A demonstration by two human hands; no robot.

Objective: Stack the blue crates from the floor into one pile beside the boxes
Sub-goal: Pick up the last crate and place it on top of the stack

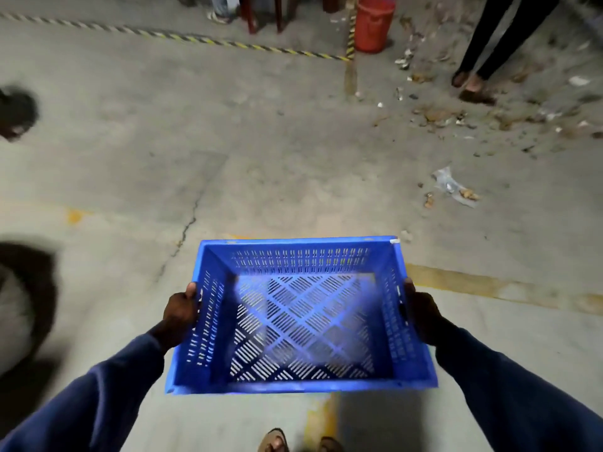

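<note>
Bare concrete floor (261, 141) lay wide open ahead, litter (453, 187) only off right. Left hand (181, 313) and right hand (422, 313) each gripped a side wall of the empty blue crate (303, 321), held off the ground.

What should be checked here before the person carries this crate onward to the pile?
1. Grip on both sides: ok. The left hand and right hand each clasp a short side wall of the blue perforated plastic crate.
2. Crate empty: ok, only the slotted bottom shows.
3. Crate level: ok, it is held roughly flat, clear of the grey concrete floor.
4. Path ahead: not ok. A crumpled clear plastic wrapper and scattered litter lie ahead to the right, and a bystander's dark-trousered legs stand there.
5. Pile and boxes located: cannot tell, neither is in view.
</note>
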